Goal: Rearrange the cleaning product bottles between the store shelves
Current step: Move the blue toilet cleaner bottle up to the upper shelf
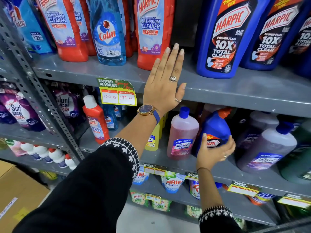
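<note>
My right hand (217, 151) grips a small blue Harpic bottle (216, 127) with an orange cap, tilted on the middle shelf (218, 167) next to a pink Lizol bottle (182, 134). My left hand (165, 78) is flat and open, fingers together, raised over the upper shelf's front edge (244, 96) in the gap between a red Harpic Bathroom Cleaner bottle (149, 32) and a large blue Harpic bottle (225, 37). It holds nothing. A blue Colin bottle (108, 34) stands further left on the upper shelf.
More large blue Harpic bottles (271, 34) fill the upper right. Purple Lizol bottles (267, 148) stand right of my right hand. A small red Harpic bottle (96, 121) and yellow bottle (154, 138) sit on the middle shelf. A cardboard box (18, 195) lies lower left.
</note>
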Tool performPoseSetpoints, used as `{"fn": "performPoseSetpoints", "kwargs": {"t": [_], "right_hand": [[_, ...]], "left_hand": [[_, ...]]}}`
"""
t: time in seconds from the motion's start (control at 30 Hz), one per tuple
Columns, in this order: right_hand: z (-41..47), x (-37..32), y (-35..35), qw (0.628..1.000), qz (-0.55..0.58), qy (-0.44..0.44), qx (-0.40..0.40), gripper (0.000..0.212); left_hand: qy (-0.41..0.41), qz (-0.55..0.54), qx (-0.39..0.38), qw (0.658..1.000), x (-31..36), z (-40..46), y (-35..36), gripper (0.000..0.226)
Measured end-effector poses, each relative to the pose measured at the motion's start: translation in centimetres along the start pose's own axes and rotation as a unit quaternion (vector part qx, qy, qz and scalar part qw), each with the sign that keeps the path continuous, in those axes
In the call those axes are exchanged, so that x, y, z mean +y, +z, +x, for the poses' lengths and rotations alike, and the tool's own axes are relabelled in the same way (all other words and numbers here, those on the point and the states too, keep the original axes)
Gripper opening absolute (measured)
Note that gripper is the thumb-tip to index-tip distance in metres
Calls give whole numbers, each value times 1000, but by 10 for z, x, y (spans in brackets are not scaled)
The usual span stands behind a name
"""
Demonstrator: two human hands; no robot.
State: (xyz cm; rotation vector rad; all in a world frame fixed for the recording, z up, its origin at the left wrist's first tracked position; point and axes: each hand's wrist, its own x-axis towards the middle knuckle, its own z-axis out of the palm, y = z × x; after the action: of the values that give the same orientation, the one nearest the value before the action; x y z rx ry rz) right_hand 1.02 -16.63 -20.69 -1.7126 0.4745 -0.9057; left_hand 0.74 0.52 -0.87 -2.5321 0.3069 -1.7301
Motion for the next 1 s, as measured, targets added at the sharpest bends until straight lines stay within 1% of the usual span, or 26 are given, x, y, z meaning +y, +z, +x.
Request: {"fn": "performPoseSetpoints", "kwargs": {"t": [0.07, 0.17, 0.23, 0.3, 0.4, 0.63, 0.73, 0.87, 1.0], "right_hand": [[19, -14, 5, 999, -15, -34, 3, 84], [38, -31, 14, 996, -71, -58, -19, 85], [45, -34, 18, 989, -119, -68, -46, 82], [49, -34, 20, 986, -141, -63, -66, 76], [51, -34, 19, 987, -136, -54, -64, 65], [45, -43, 10, 988, -114, -94, -35, 49], [39, -44, 2, 988, -109, -101, -31, 47], [35, -42, -6, 988, -110, -100, -34, 52], [29, -40, -18, 993, -71, -86, -39, 53]], "left_hand": [[0, 0, -1, 1000, 0, 1, 0, 60], [0, 0, -1, 1000, 0, 1, 0, 59], [0, 1, -2, 1000, 0, 1, 0, 59], [0, -1, 1, 1000, 0, 1, 0, 59], [0, -2, 2, 1000, 0, 1, 0, 59], [-4, 5, 2, 1000, 0, 0, 1, 59], [-1, 5, 2, 1000, 0, -1, 1, 59], [-1, 3, 2, 1000, 0, -2, 2, 59], [0, 3, 1, 1000, -1, -1, 2, 59]]}}
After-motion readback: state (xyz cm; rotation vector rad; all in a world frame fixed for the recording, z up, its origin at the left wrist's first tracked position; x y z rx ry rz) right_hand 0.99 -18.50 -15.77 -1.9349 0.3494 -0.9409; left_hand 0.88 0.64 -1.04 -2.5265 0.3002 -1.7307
